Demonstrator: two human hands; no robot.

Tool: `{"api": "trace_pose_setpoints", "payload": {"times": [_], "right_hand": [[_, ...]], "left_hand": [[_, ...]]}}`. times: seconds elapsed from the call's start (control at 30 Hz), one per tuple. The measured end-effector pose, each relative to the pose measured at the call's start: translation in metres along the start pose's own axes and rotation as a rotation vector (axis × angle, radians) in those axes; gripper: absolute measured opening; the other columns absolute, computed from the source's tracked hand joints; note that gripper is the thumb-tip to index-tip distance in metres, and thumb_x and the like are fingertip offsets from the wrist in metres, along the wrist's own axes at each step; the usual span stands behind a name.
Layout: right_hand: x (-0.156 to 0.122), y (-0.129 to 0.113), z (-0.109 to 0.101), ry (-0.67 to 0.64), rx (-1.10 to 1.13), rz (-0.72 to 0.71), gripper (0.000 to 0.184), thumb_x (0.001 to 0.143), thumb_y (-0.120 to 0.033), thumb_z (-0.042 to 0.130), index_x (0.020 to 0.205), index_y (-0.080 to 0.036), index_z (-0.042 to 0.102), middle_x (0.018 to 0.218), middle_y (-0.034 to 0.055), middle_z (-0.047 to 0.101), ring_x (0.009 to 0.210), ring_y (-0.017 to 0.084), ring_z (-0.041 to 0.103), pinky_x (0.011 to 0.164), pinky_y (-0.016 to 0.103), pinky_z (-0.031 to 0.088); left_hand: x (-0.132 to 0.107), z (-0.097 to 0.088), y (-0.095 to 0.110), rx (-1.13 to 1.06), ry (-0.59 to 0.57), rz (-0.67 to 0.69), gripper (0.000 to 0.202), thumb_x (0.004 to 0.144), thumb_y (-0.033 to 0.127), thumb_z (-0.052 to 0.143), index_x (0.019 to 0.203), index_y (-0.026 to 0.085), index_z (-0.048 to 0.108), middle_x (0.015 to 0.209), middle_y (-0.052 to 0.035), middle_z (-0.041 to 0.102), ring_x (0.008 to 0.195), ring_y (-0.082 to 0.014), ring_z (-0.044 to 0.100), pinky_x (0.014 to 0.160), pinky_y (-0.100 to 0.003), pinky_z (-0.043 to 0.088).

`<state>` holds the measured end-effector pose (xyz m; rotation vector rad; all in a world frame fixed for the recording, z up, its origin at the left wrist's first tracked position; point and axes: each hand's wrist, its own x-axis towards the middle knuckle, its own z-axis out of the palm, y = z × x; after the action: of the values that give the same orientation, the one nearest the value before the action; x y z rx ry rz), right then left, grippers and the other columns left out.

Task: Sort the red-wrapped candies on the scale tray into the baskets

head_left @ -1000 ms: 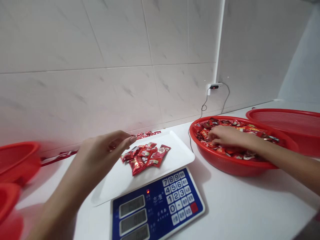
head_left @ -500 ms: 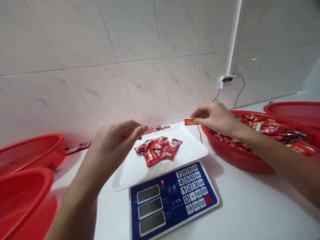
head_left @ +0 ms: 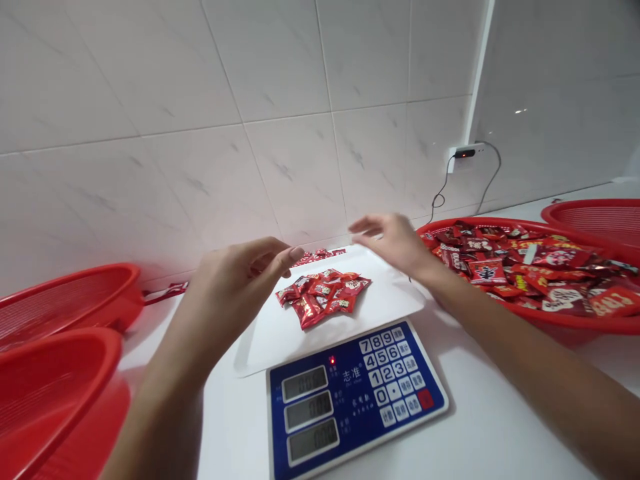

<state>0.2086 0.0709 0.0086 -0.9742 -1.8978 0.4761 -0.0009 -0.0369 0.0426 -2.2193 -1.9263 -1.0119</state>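
My left hand (head_left: 235, 280) hovers over the left side of the white weighing tray (head_left: 260, 347), its fingers curled in against the thumb. Whatever lies inside that grip, if anything, is hidden. Beyond the tray's right rear part, my right hand (head_left: 393, 240) is slightly blurred, with thumb and fingers apart and nothing seen between them. A small heap of red wrapped candies (head_left: 320, 300) lies on the middle of the tray. The tray sits on a blue digital scale (head_left: 355, 400), whose keypad and three displays face me; a red light glows on its panel.
On the right stands a red basket (head_left: 545, 320) full of wrapped candies, with another red basket (head_left: 600, 213) behind it. Two red baskets stand at the left, the nearer basket (head_left: 65, 400) at the edge. More packets (head_left: 323, 255) lie along the tiled wall, near a cabled socket (head_left: 465, 157).
My right hand has moved left from the candy basket to the tray. The red packet it held is gone from its fingers. My left hand keeps its pose; the view has shifted slightly.
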Motion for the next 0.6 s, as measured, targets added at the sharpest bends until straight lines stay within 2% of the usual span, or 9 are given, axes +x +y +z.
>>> {"api": "trace_pose_setpoints", "payload": {"times": [0.13, 0.2, 0.33, 0.43, 0.6], "right_hand": [[-0.011, -0.021, -0.042, 0.261, 0.258, -0.026, 0.013, 0.08, -0.02, 0.069, 0.091, -0.016, 0.071, 0.09, 0.0053, 0.074, 0.083, 0.018, 0.07, 0.078, 0.035, 0.057], [-0.017, -0.025, -0.057, 0.32, 0.28, -0.027, 0.011, 0.08, -0.02, 0.068, 0.091, -0.018, 0.07, 0.084, 0.0036, 0.073, 0.079, 0.018, 0.07, 0.075, 0.035, 0.057], [-0.025, -0.024, -0.071, 0.276, 0.262, -0.029, 0.011, 0.078, -0.021, 0.071, 0.09, -0.018, 0.071, 0.077, 0.0029, 0.072, 0.073, 0.017, 0.069, 0.069, 0.033, 0.057], [-0.028, -0.024, -0.075, 0.289, 0.301, -0.071, 0.013, 0.076, -0.022, 0.074, 0.088, -0.017, 0.071, 0.075, 0.0039, 0.071, 0.068, 0.017, 0.068, 0.065, 0.032, 0.057], [-0.03, -0.025, -0.078, 0.257, 0.263, -0.042, 0.016, 0.077, -0.026, 0.074, 0.091, -0.019, 0.071, 0.076, 0.0038, 0.071, 0.071, 0.018, 0.068, 0.068, 0.034, 0.057]], "left_hand": [[0.0, 0.001, 0.001, -0.023, -0.017, -0.003, 0.042, 0.087, 0.059, 0.05, 0.079, 0.023, 0.07, 0.075, -0.0016, 0.072, 0.072, -0.0168, 0.065, 0.061, -0.026, 0.044], [0.0, 0.001, 0.002, -0.01, -0.005, -0.013, 0.041, 0.087, 0.059, 0.051, 0.079, 0.023, 0.07, 0.075, -0.0014, 0.072, 0.072, -0.0169, 0.066, 0.06, -0.026, 0.044], [0.0, 0.001, 0.004, 0.005, 0.007, -0.022, 0.04, 0.087, 0.058, 0.052, 0.079, 0.023, 0.071, 0.075, -0.0012, 0.072, 0.071, -0.0168, 0.067, 0.059, -0.026, 0.043], [-0.001, 0.003, 0.007, 0.024, -0.002, -0.017, 0.039, 0.088, 0.056, 0.051, 0.077, 0.023, 0.07, 0.073, -0.0009, 0.071, 0.069, -0.0163, 0.066, 0.058, -0.026, 0.041], [-0.002, 0.006, 0.01, 0.034, 0.0, -0.022, 0.037, 0.088, 0.053, 0.053, 0.078, 0.022, 0.07, 0.072, -0.0012, 0.071, 0.07, -0.0166, 0.066, 0.06, -0.027, 0.042]]}}
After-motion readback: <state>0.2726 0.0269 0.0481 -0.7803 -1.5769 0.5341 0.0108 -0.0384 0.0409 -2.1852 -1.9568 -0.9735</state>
